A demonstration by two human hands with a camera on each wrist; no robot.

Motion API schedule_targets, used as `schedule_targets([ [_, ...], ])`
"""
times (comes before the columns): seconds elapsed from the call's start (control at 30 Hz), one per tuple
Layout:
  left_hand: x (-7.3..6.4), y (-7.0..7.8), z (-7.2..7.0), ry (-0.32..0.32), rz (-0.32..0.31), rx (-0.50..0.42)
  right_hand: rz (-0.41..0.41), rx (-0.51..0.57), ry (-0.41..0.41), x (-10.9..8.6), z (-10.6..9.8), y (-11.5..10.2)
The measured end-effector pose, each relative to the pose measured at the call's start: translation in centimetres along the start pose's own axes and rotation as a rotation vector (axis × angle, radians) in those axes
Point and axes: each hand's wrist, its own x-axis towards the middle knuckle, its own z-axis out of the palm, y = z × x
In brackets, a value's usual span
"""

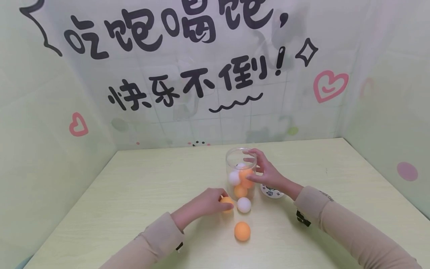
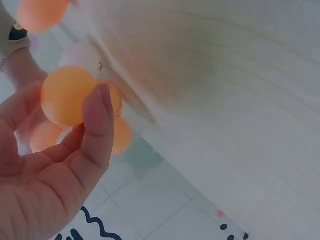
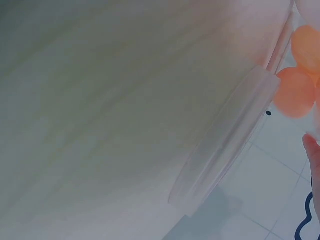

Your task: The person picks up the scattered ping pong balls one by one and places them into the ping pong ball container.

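My left hand (image 1: 205, 202) pinches an orange ping-pong ball (image 1: 227, 204) between thumb and fingers, low beside the front left of a clear jar (image 1: 232, 160). In the left wrist view the thumb and fingertips are on this ball (image 2: 62, 97). The upright jar holds several orange and white balls. My right hand (image 1: 270, 175) grips the jar from its right side, thumb in front and fingers round behind. In front of the jar, a white ball (image 1: 244, 205) and another orange ball (image 1: 242, 231) lie on the table.
A round white lid (image 1: 273, 191) with printed dark figures lies right of the jar, under the right wrist. The pale wooden table (image 1: 151, 179) is bounded by a white printed backdrop (image 1: 188, 127) behind and sheeting at both sides.
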Motion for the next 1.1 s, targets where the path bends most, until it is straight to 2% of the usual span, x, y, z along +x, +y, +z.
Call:
schedule_targets([
  [0.2,0.0,0.0,-0.3,0.021,-0.027,-0.037,-0.002,0.003,0.001,-0.1,0.1,-0.1],
  [0.6,0.0,0.3,-1.5,0.127,0.026,-0.084,0.010,-0.011,0.002,-0.3,0.2,-0.3],
  [0.83,0.1,0.4,-1.9,0.187,0.037,-0.112,-0.002,-0.003,0.008,-0.3,0.4,-0.2],
  [1.1,-0.2,0.6,-2.8,0.237,0.007,-0.154,0.004,-0.002,0.017,-0.4,0.7,-0.3],
])
